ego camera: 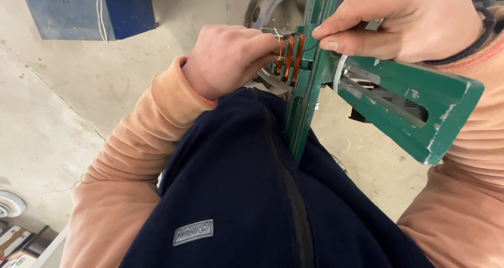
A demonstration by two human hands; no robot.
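My left hand (228,58) is closed around one side of a bundle of copper wire coils (289,58) that is wound on a green metal frame (415,102). My right hand (404,21) pinches a thin wire end between thumb and forefinger, right beside the coils at the frame's upright bar (302,110). The frame leans against my dark blue vest (252,194). A white tie (340,71) hangs on the frame just below my right hand. Peach sleeves cover both my arms.
A concrete floor (63,116) lies below. A blue metal box (89,8) stands at the top left. A round metal ring (265,3) lies on the floor behind the frame. Small boxes (16,242) and a white round object (9,204) sit at the bottom left.
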